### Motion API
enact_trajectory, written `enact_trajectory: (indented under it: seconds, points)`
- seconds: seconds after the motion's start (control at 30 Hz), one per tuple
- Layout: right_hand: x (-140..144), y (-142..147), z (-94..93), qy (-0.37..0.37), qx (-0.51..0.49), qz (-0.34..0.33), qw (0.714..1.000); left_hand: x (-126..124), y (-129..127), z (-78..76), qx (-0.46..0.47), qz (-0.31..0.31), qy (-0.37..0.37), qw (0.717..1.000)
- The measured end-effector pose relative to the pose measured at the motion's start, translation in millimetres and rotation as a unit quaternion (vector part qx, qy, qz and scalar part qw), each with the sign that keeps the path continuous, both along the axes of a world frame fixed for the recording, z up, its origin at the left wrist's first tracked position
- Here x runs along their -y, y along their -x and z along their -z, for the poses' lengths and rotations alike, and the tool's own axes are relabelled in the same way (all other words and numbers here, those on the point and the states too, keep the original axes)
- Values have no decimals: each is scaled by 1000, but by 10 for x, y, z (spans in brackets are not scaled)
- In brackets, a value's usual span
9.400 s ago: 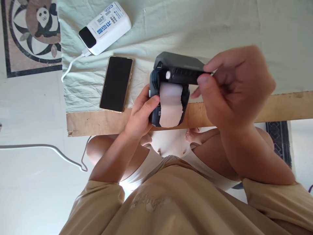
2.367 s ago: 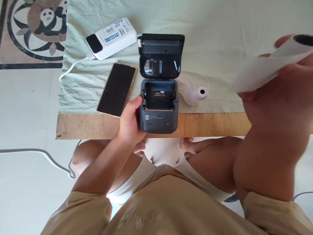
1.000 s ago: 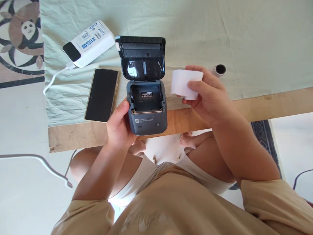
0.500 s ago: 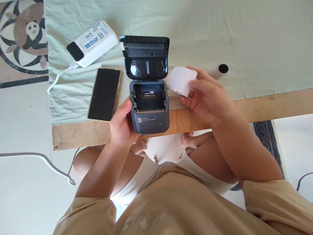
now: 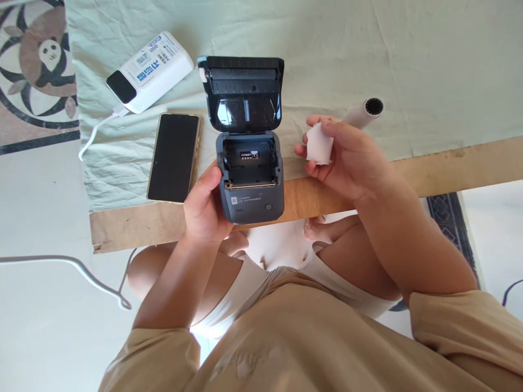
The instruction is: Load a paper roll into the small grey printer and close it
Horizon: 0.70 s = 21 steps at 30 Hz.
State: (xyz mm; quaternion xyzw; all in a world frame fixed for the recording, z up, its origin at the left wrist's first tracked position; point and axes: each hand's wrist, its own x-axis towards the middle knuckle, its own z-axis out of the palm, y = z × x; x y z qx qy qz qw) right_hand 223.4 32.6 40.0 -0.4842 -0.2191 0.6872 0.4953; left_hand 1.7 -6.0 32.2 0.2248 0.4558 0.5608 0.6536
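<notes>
A white power bank (image 5: 149, 71) is lying on the pale green cloth (image 5: 408, 54) far up and to the left of the left hand (image 5: 204, 209), with a white cable (image 5: 96, 133) running from its end. A black smartphone (image 5: 174, 158) is lying face up just left of that hand. The left hand is gripping the left side of a dark grey portable thermal printer (image 5: 251, 188), thumb on its top edge; the printer is sitting at the front edge of the bench (image 5: 449, 163). Its lid (image 5: 243, 92) is standing open and the paper bay is showing bare. Just right of the printer, the right hand (image 5: 347, 160) is closing its fingers around 1 white paper roll (image 5: 318, 144), holding it above the bench. Up and to the right of this hand, 1 nearly spent roll core (image 5: 363, 111) is lying on the cloth.
</notes>
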Motion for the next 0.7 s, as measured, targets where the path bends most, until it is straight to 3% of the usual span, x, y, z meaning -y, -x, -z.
enact_trajectory:
  seconds: [0.1,0.33,0.53,0.63,0.7]
  points:
    - [-23,-34,-17,7,24,5,1000,-5,5,-2,2,-17,2,1000]
    - [1,-64,-41,-36,27,-71,996,1,-11,-44,16,11,18,1000]
    - [-12,11,-7,-29,16,1,999,12,-25,-26,32,34,-4,999]
    - [52,-11,-68,-87,114,-20,989,8,-25,0,17,38,7,999]
    - [133,-24,-136,-164,224,-2,961,4,-26,22,6,39,14,999]
